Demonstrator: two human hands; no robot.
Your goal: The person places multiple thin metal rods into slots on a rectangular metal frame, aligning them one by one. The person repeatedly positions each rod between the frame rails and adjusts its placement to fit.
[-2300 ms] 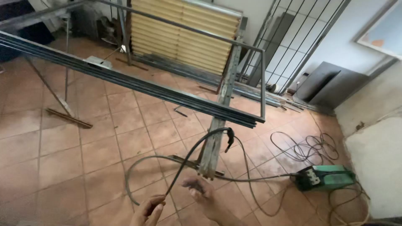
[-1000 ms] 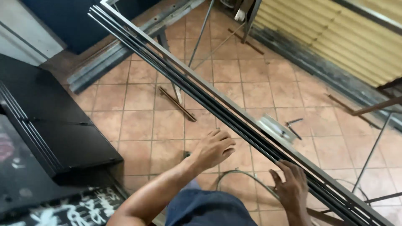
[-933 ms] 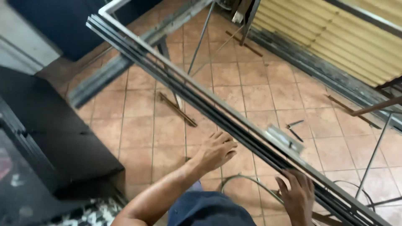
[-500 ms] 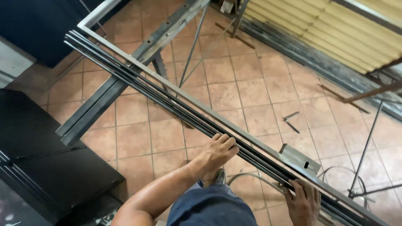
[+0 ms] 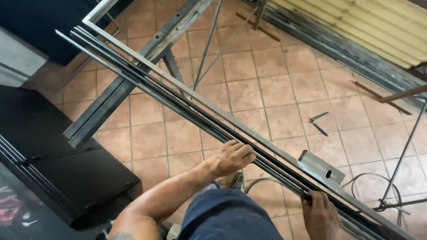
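Left hand (image 5: 232, 156) out ahead, forearm bare, fingers curled down, knuckles up — right hand (image 5: 321, 216) lower, closer in, fingers clenched tight.

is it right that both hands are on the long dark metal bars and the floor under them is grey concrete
Not quite. The left hand and the right hand are indeed on the long dark metal bars, but the floor is not grey concrete: the head view shows square terracotta-coloured tiles.

Left hand (image 5: 231, 156) and right hand (image 5: 321, 215) grip dark steel bars (image 5: 178, 109).
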